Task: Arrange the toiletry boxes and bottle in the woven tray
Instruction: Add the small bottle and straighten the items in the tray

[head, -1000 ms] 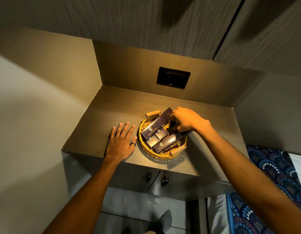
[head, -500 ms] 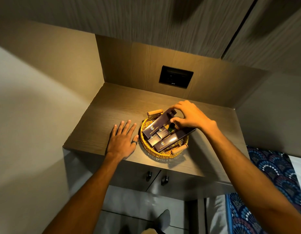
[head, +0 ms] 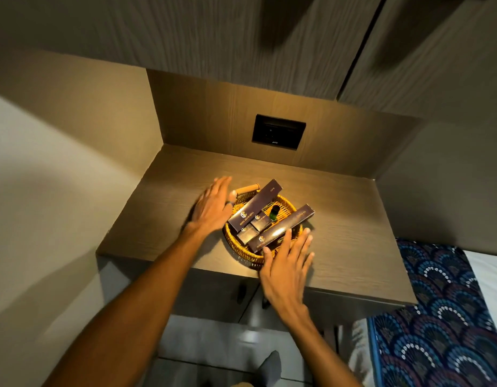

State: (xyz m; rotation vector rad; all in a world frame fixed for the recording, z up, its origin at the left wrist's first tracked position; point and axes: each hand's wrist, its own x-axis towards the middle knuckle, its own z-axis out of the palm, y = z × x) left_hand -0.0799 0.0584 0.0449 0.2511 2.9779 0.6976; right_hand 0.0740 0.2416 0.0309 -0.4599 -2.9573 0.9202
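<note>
A round woven tray (head: 236, 248) with wooden roll handles sits on the wooden shelf. Two long dark boxes lie across it: one (head: 257, 209) at the upper left, one (head: 282, 229) at the lower right. Between them sit two small dark boxes (head: 253, 227) and a small green bottle (head: 274, 213). My left hand (head: 212, 206) is spread flat at the tray's left rim, beside the far handle (head: 246, 189). My right hand (head: 286, 263) is spread at the tray's near right rim, fingertips by the lower box. Neither hand holds anything.
The shelf (head: 345, 230) sits in a wooden niche with a dark socket panel (head: 278, 131) on the back wall. Cabinet doors with knobs (head: 241, 290) hang under the shelf. A patterned blue bedcover (head: 442, 311) lies to the right. A socked foot (head: 269, 364) shows below.
My right hand has let go of the bottle and dropped back to the tray's near right rim. My left hand has moved up from the shelf to the tray's left rim.
</note>
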